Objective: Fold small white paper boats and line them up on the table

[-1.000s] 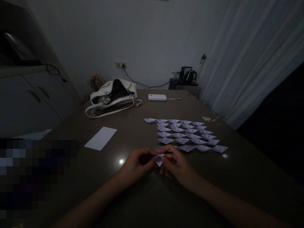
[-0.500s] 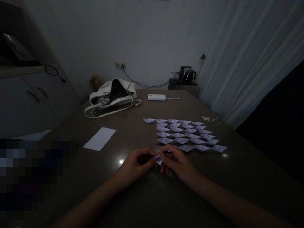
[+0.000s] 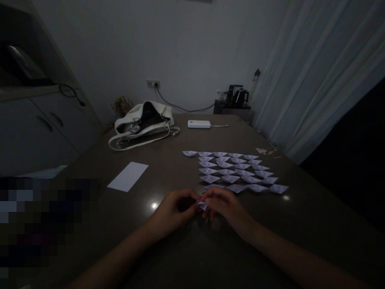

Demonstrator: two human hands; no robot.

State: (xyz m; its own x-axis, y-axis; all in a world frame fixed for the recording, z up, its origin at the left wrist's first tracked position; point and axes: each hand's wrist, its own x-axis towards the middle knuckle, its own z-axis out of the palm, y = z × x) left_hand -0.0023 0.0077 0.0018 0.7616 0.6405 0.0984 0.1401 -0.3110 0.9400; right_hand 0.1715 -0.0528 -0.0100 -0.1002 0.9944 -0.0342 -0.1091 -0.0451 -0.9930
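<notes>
Between the fingertips of both hands is a small piece of folded white paper [image 3: 202, 206], pointed at its lower end. My left hand [image 3: 176, 206] pinches it from the left, thumb and forefinger closed. From the other side my right hand [image 3: 225, 206] grips it the same way, its remaining fingers curled below. Part of the paper is hidden by the fingers. Just beyond the hands, several folded paper boats [image 3: 230, 179] stand in rows on the dark table [image 3: 168, 172]. A flat white sheet of paper [image 3: 128, 176] lies to the left.
A white handbag [image 3: 144, 124] rests at the back left of the table. Near the far edge lies a white power bank [image 3: 199, 124] with a short cable. Paper scraps [image 3: 266, 151] are at the right edge. A black kettle [image 3: 240, 97] stands behind, beside the curtain [image 3: 288, 80].
Both hands stay together over the same spot. The folded paper has tilted slightly between the fingertips, and my right fingers have shifted a little on it. The view has moved slightly.
</notes>
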